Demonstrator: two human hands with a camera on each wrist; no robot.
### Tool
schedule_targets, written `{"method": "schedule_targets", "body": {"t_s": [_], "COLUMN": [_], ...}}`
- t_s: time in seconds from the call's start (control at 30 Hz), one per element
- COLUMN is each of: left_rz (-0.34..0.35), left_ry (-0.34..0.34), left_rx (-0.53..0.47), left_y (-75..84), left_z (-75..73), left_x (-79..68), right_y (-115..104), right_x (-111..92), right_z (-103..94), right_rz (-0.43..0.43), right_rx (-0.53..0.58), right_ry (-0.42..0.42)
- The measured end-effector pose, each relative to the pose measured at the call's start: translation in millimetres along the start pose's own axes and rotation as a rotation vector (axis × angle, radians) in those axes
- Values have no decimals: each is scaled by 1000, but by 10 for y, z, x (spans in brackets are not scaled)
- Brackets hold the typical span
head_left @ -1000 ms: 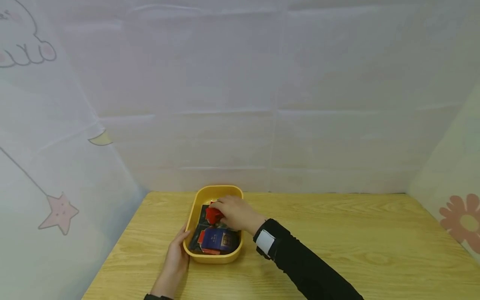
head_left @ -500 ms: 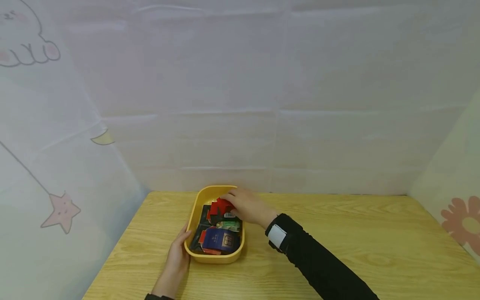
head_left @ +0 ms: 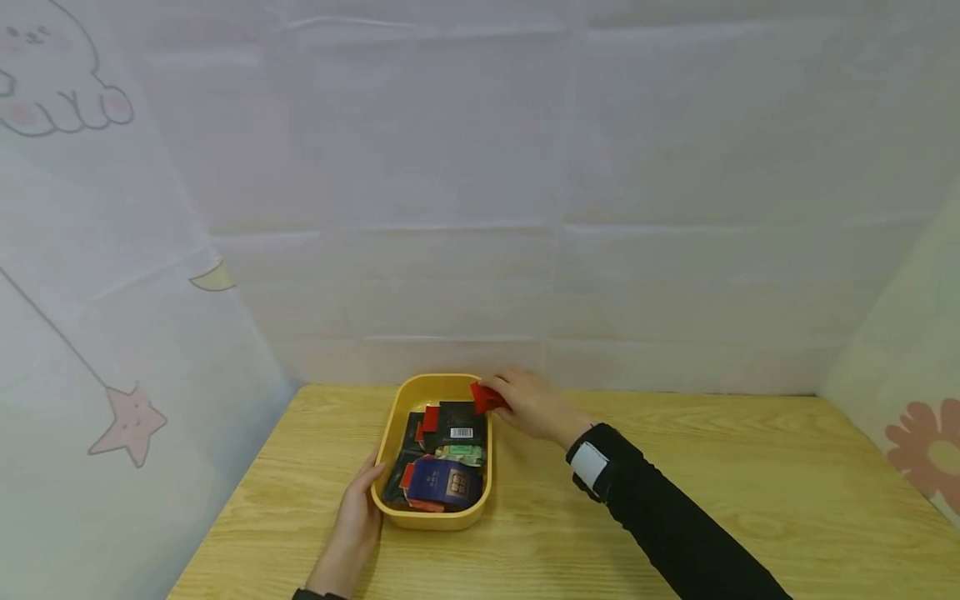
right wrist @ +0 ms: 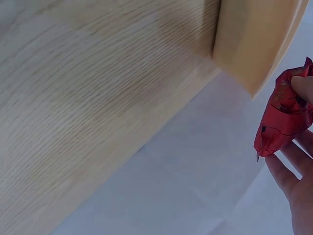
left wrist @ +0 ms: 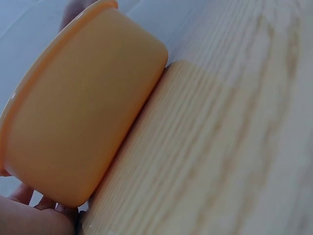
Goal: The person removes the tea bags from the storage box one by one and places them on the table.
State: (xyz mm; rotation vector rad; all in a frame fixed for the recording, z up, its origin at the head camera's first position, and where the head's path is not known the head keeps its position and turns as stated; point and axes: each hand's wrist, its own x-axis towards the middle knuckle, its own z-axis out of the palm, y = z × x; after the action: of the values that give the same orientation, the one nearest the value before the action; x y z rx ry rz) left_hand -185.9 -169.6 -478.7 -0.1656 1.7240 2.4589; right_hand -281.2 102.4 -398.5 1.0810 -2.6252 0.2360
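Note:
In the head view a yellow plastic bin (head_left: 429, 522) stands on the wooden table. My left hand (head_left: 354, 515) holds its left side, thumb at the rim; in the left wrist view the fingers (left wrist: 45, 202) meet the bin's lower corner. My right hand (head_left: 534, 407) grips a small red foil packet (head_left: 486, 398) above the bin's right rim. The right wrist view shows that packet crinkled and shiny, pinched by the thumb (right wrist: 304, 87) with fingers beneath it. Inside the bin lie a black packet with a barcode (head_left: 457, 418), a green patterned packet (head_left: 461, 454) and a blue packet (head_left: 441, 482).
Other dark packets (head_left: 401, 467) with red edges lie partly covered along the bin's left inside. The table (head_left: 675, 492) spreads to the right. White sheeting (head_left: 450, 208) hangs behind it, and printed sheets with a star (head_left: 129, 423) and a flower (head_left: 930, 446) flank both sides.
My right hand has moved right and up from inside the bin, bringing the red packet to its right rim. The black barcode packet and green packet are now uncovered. My left hand stays at the bin.

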Motion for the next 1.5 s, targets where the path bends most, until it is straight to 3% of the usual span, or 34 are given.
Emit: {"method": "schedule_targets", "body": {"t_s": [0.3,0.8,1.0,1.27,1.5], "left_rz": [-8,-17,-4,6,11], "left_ry": [1,1,-7,-5,-5], "left_rx": [-1,10,12,7,-9], "left_y": [-40,2,-18,-40,-16], "left_z": [26,21,23,49,54], "left_x": [41,18,19,42,34], "right_y": [235,624,627,590,592], "right_x": [-166,-376,-419,-386,-367], "right_z": [41,375,451,555,594], "right_rz": [66,131,161,102,136], "right_rx": [7,-53,-93,-169,-218], "right_ry": [-5,-43,-74,-73,-126]}}
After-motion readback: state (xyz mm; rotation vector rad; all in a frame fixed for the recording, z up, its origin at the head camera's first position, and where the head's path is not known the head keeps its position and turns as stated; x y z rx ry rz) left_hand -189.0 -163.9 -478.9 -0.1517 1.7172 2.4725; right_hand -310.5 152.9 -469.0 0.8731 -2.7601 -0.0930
